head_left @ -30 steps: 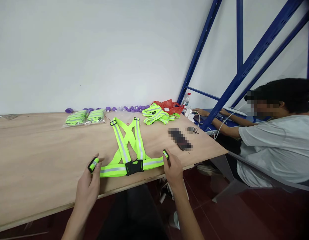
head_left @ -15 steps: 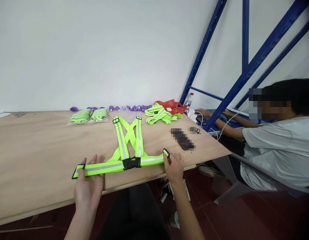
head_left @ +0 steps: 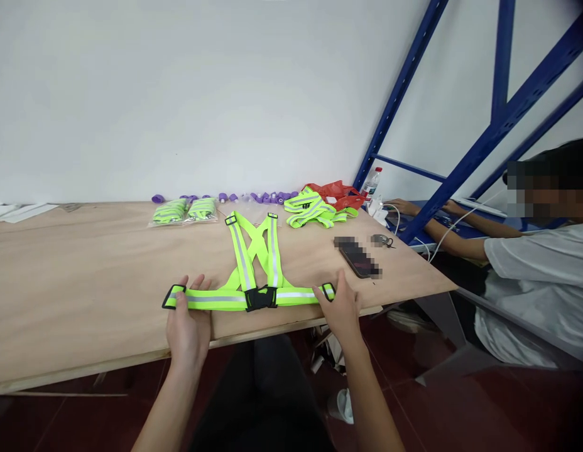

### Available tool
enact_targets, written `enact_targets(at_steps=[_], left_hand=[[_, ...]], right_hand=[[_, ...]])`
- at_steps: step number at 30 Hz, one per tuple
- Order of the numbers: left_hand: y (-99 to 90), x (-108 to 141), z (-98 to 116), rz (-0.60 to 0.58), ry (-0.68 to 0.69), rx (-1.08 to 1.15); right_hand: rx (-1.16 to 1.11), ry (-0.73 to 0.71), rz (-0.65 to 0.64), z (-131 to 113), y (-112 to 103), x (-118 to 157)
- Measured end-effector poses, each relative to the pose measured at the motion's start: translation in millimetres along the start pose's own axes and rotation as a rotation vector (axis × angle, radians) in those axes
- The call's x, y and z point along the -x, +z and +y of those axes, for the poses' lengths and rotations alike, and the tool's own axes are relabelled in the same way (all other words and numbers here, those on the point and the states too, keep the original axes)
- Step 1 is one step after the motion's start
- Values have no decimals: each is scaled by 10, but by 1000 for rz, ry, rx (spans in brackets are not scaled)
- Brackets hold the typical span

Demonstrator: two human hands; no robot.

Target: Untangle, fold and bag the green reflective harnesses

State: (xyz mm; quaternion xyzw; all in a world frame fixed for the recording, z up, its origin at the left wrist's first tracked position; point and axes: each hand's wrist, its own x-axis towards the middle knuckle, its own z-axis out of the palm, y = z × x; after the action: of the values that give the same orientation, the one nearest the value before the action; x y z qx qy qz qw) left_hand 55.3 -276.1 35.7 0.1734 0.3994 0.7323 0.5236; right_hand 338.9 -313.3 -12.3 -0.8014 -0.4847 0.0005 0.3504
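A neon-yellow reflective safety vest [head_left: 275, 254] with grey stripes lies spread on the table, its straps crossed at the back. Its black clip buckle [head_left: 261, 297] is fastened at the middle of the waist strap. At the strap's left end, near a black slider, my left hand [head_left: 190, 323] holds it, thumb on top and fingers underneath. My right hand [head_left: 341, 311] grips the right end by another black slider [head_left: 328, 292]. The thumb presses the strap, and the index finger reaches past the slider.
Bagged vests [head_left: 185, 210], purple items [head_left: 267, 198], a loose vest [head_left: 310, 207] and a red bag [head_left: 336, 191] line the table's back. A phone [head_left: 360, 257] and keys [head_left: 382, 240] lie right. Blue rack posts [head_left: 489, 135] and a seated co-worker [head_left: 527, 263] are beyond.
My view has swung left, so the scene sits further right. The waist strap lies straighter, its left end less low. My right index finger has stretched out beyond the slider.
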Motion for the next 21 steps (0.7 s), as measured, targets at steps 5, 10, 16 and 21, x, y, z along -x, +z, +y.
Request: enact_targets(at_steps=[5,10,16,21], left_hand=[[12,8,-13,25,10,40],[-44,-33,-65,13,50,24],[66,10,-127,-108,341,-123],[437,77,-214,-532,512,-540]], right_hand=[[-22,-369,-19,-630,-22,374],[-58,-678,-241,-1137,172,847],[-47,-645,-260,-1115,306,961],[-41,-707,-288,-1077,261,971]])
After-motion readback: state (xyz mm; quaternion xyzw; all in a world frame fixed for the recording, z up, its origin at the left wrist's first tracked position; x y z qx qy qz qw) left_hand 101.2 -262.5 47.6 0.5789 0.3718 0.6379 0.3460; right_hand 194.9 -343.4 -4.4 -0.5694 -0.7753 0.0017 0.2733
